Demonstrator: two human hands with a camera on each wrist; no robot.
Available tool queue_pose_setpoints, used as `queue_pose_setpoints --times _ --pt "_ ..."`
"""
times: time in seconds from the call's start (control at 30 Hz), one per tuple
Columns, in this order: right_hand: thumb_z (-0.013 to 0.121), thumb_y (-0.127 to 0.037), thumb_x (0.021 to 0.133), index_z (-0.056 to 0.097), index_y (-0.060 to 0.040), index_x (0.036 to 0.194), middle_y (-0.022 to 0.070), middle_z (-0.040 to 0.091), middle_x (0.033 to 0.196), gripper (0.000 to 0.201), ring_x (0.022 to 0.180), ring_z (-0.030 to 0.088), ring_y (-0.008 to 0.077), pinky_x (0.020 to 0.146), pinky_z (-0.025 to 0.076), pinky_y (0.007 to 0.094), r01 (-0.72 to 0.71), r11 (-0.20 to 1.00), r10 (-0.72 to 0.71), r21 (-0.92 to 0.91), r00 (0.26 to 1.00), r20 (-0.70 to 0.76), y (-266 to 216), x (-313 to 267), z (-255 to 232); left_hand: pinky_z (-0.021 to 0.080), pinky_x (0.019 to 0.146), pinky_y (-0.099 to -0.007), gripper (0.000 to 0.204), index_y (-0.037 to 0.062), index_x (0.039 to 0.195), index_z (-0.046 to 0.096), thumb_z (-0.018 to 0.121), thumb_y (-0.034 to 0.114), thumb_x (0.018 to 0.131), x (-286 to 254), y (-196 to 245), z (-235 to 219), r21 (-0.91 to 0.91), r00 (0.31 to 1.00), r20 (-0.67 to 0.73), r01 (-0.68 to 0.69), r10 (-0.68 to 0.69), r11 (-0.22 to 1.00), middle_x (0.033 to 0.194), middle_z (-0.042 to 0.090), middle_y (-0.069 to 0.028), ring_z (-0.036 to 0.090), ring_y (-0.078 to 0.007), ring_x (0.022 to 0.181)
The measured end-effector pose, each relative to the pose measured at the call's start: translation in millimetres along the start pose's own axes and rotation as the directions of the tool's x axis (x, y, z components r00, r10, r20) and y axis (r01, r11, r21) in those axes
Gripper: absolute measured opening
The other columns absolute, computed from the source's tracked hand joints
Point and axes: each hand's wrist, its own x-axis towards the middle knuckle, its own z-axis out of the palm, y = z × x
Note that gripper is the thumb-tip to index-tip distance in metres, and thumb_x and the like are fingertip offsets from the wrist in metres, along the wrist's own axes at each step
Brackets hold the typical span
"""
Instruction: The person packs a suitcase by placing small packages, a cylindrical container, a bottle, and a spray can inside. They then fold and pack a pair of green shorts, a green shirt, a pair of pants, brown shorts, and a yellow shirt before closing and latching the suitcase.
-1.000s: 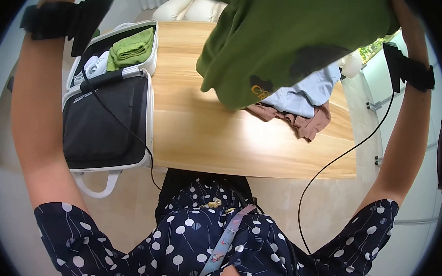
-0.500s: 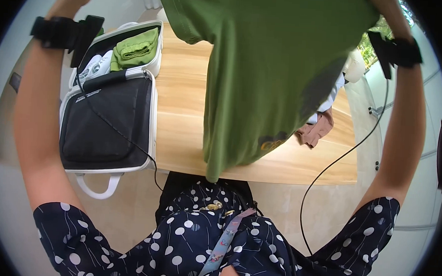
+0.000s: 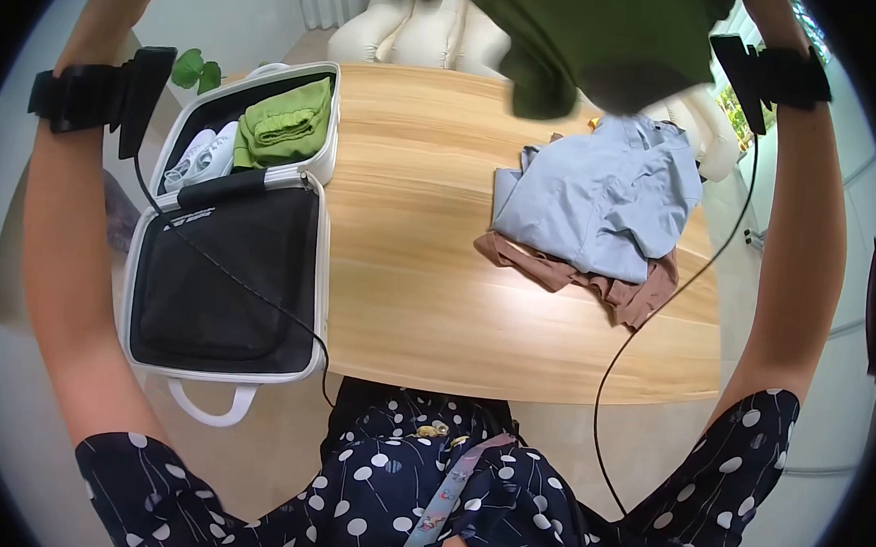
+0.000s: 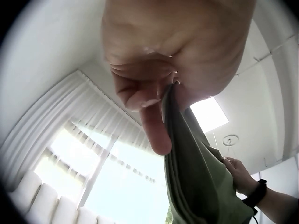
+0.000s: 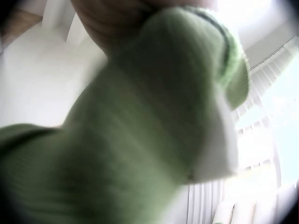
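Note:
Both arms are raised, and a dark green shirt (image 3: 608, 45) hangs between them at the top of the head view, blurred and off the table. In the left wrist view my left hand (image 4: 173, 56) pinches a gathered edge of the green cloth (image 4: 191, 172). My right hand (image 4: 240, 175) grips the shirt farther along. The right wrist view shows part of that hand (image 5: 126, 18) above the blurred green fabric (image 5: 121, 130), its fingers mostly hidden. Below the shirt, a light blue shirt (image 3: 591, 197) lies over a brown garment (image 3: 645, 289) on the table.
An open suitcase (image 3: 324, 268) stands at the left of the wooden table (image 3: 411, 223), with a folded light green garment (image 3: 285, 127) and white shoes (image 3: 206, 157) inside. Black cables (image 3: 643, 329) hang from both wrists. Cream seats (image 3: 421, 35) stand behind the table.
The green shirt has swung up and away from the table's front edge, uncovering the blue shirt and brown garment. The view has shifted slightly, and both arms remain raised.

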Motion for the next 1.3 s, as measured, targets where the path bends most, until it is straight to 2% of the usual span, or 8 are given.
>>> queue_pose_setpoints --times 0.03,0.07,0.37,0.63,0.93,1.13,1.17,1.3 --pt "0.064 -0.044 0.087 0.068 0.0025 0.093 0.0062 0.067 0.074 0.047 0.064 0.062 0.0103 0.060 0.049 0.0231 0.281 0.913 -0.307 -0.297 0.951 -0.046 -19 -25 11 0.035 0.037 -0.0161 0.013 0.0037 0.099 0.054 0.052 0.017 0.097 -1 4 -3 0.007 0.996 0.076 0.050 -0.050 0.999 0.074 0.066 -0.0036 0.060 -0.0097 0.047" --pt "0.064 -0.044 0.086 0.068 0.0018 0.095 0.0059 0.067 0.074 0.047 0.064 0.062 0.0101 0.060 0.049 0.0229 0.381 0.919 -0.389 -0.098 0.918 -0.081 -16 -23 11 0.035 0.037 -0.0161 0.013 0.0037 0.099 0.054 0.052 0.017 0.097 -4 8 -5 0.005 0.996 0.076 0.054 -0.054 0.999 0.074 0.066 -0.0036 0.060 -0.0097 0.047" --pt "0.063 -0.047 0.087 0.068 0.0018 0.099 0.0061 0.068 0.079 0.051 0.069 0.063 0.0097 0.065 0.050 0.0235 0.229 0.969 -0.241 -0.097 0.960 -0.140 -33 -31 3 0.040 0.039 -0.0155 0.017 0.0067 0.088 0.060 0.057 0.023 0.094 -4 8 -26 -0.154 0.990 0.070 0.134 -0.125 0.979 0.066 0.061 0.0021 0.055 -0.0050 0.044" --pt "0.065 -0.051 0.083 0.067 0.0049 0.097 0.0104 0.067 0.079 0.057 0.071 0.063 0.0165 0.067 0.050 0.0293 0.147 0.981 -0.141 -0.128 0.989 0.052 28 -16 66 0.055 0.057 -0.0232 0.015 -0.0023 0.099 0.057 0.057 0.011 0.092 -17 -51 -9 -0.165 0.871 0.157 0.487 -0.465 0.858 0.081 0.064 -0.0087 0.065 -0.0143 0.063" --pt "0.068 -0.045 0.083 0.065 0.0014 0.080 0.0085 0.063 0.064 0.046 0.056 0.057 0.0128 0.051 0.044 0.0273 0.284 0.940 -0.335 -0.188 0.870 -0.363 -2 -24 57 0.056 0.082 -0.0296 0.017 -0.0040 0.106 0.056 0.050 0.005 0.094 -12 -20 4 -0.177 0.988 -0.053 0.137 -0.148 0.975 0.098 0.065 -0.0138 0.067 -0.0191 0.085" --pt "0.070 -0.005 0.078 0.064 -0.0025 0.090 0.0054 0.066 0.070 0.014 0.062 0.064 0.0144 0.056 0.050 0.0271 0.262 0.963 -0.240 -0.057 0.939 0.247 31 -175 47 0.048 0.082 -0.0256 0.017 -0.0002 0.101 0.063 0.056 -0.001 0.085 -122 3 11 0.011 0.880 0.352 0.338 -0.320 0.941 0.099 0.067 -0.0069 0.063 -0.0139 0.090" --pt "0.074 -0.002 0.069 0.063 -0.0039 0.084 0.0060 0.063 0.068 0.020 0.059 0.061 0.0174 0.054 0.047 0.0286 0.454 0.889 -0.414 -0.056 0.850 0.325 33 -197 54 0.048 0.080 -0.0273 0.018 -0.0003 0.097 0.062 0.054 -0.005 0.082 -143 17 23 0.158 0.816 0.429 0.355 -0.388 0.921 0.098 0.066 -0.0091 0.064 -0.0159 0.090" --pt "0.080 -0.022 0.065 0.057 -0.0077 0.077 0.0078 0.058 0.065 0.029 0.058 0.058 0.0254 0.054 0.044 0.0338 0.246 0.963 -0.265 0.114 0.771 0.578 53 -280 72 0.047 0.082 -0.0381 0.023 -0.0006 0.093 0.060 0.056 -0.009 0.072 -204 28 56 0.115 0.665 0.713 0.202 -0.222 0.973 0.097 0.062 -0.0185 0.059 -0.0341 0.096"
